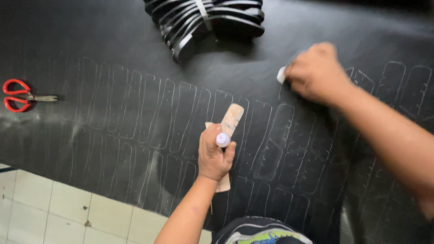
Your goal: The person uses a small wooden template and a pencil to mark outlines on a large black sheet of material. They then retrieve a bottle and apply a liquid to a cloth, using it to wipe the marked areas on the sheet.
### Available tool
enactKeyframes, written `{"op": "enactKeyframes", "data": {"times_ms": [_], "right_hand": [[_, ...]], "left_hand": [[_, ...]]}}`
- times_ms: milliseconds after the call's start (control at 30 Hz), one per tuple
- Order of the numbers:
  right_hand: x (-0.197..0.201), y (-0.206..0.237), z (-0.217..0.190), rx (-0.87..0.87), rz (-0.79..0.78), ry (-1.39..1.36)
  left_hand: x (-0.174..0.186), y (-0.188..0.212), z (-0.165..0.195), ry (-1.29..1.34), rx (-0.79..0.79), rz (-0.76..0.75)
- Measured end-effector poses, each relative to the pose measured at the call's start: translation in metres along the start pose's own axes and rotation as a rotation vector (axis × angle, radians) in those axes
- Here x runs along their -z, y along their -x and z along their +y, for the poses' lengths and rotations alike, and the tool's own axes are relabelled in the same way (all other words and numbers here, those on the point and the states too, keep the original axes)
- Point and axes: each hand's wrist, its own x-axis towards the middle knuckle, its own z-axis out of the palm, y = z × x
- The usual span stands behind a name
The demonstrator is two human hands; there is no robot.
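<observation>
A tan template [231,120] lies on the black sheet [113,54] near its front edge, among rows of white traced outlines [135,113]. The left hand [214,156] is closed around a pen with a pale purple cap [222,139], its fist over the template's lower part. Farther right, the right hand [316,72] is curled on something small and white [281,75], perhaps a cloth or chalk. Red-handled scissors [20,96] lie far left; a banded stack of black cut pieces [203,22] sits at the top.

pale tiled floor [54,212], btm left
</observation>
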Motion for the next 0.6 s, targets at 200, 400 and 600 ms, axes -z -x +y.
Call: {"op": "enactKeyframes", "data": {"times_ms": [200,400,600], "right_hand": [[-0.003,0.001,0.004,-0.068,-0.054,0.044],[0.003,0.004,0.000,-0.136,0.000,0.048],[0.011,0.004,-0.013,-0.017,-0.236,0.053]], "left_hand": [[0.000,-0.001,0.001,-0.012,0.008,-0.006],[0.001,0.001,0.000,0.000,0.019,-0.024],[-0.001,0.003,0.000,0.005,0.038,-0.024]]}}
